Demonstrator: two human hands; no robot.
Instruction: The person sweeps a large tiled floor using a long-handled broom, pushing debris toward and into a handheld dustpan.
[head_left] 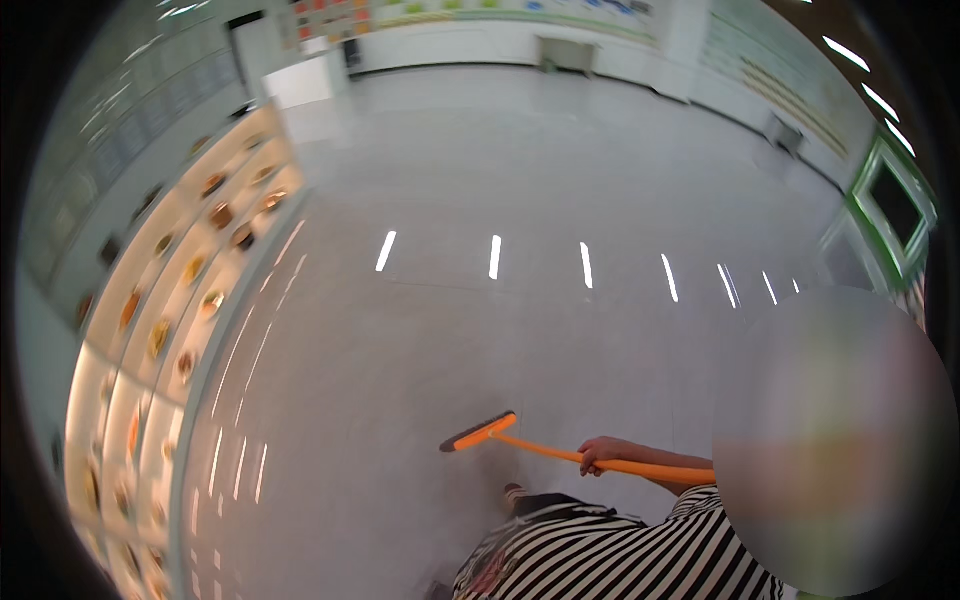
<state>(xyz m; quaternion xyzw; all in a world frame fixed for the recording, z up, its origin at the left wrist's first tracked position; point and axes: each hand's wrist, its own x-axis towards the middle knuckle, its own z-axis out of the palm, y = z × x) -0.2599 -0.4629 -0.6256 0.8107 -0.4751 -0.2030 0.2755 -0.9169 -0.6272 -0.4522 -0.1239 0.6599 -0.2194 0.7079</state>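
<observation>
An orange broom (545, 449) slants across the lower right, its handle widening toward the right. Its broad head, orange with a dark edge strip, is on or just over the grey floor. My right hand (600, 455) wraps round the handle partway along, fingers closed on it, with the bare forearm coming in from the right. Beyond the hand, the handle runs behind a large blurred patch that hides its upper end. My left hand does not show. A striped top and dark trousers fill the lower edge, with one foot (515, 492) visible close to the broom head.
A lit display shelf (190, 420) holding several small dishes lines the left side. At the back stand a white counter (300, 82) and a low grey cabinet (566, 54). A green-framed panel (893, 205) is at the right. The glossy floor (560, 340) reflects the lights.
</observation>
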